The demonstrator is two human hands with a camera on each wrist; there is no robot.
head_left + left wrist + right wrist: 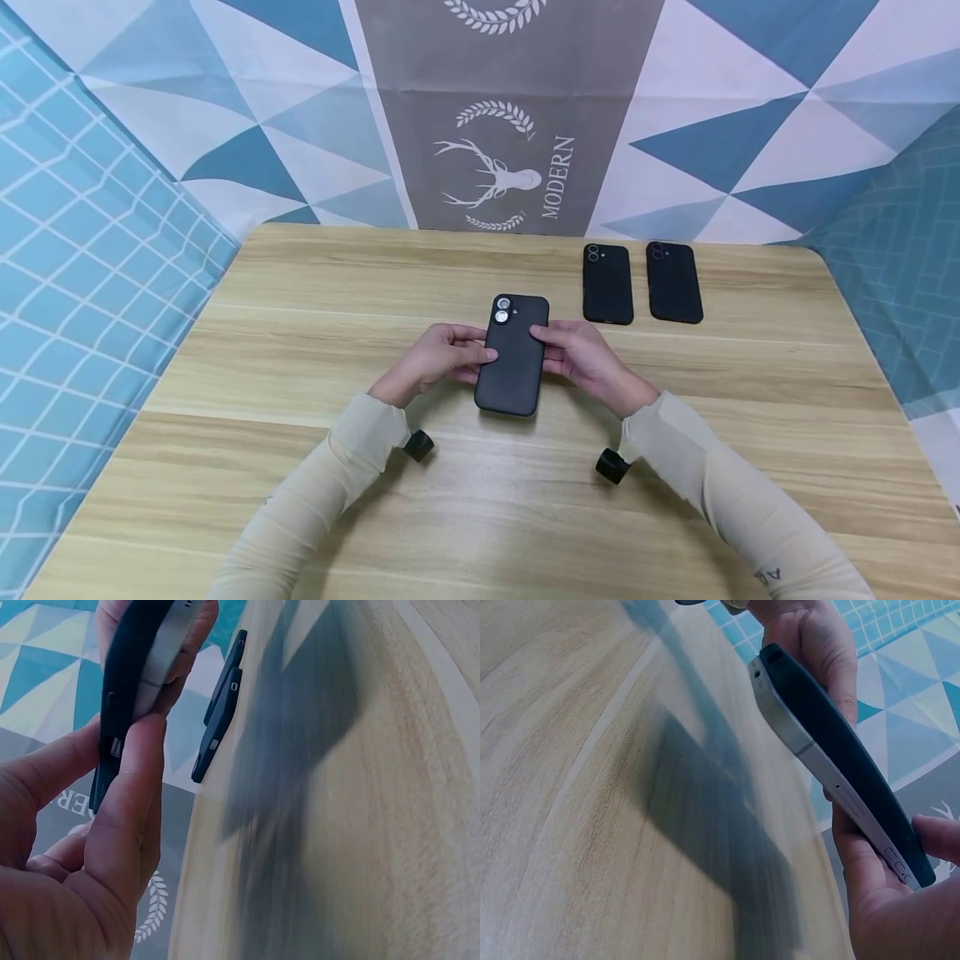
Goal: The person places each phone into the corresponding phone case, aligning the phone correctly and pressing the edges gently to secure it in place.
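Observation:
Both hands hold a phone (817, 761) with a black phone case (513, 362) over its back, raised above the table. Two camera lenses show through the case's upper left corner. My left hand (442, 357) pinches the left long edge, thumb on the case's back and fingers beneath. On the opposite edge, my right hand (588, 358) grips near the upper part, its thumb also on the back. Along the side in the right wrist view, the phone's silver frame lies bare next to the case, so the case does not cover that edge. The screen is hidden.
Two more black phone cases (608, 283) (674, 282) lie side by side at the table's back right, backs up. The wooden table (300, 375) ends at a patterned cloth (510, 125) behind, with blue tiled cloth (90, 208) along the left.

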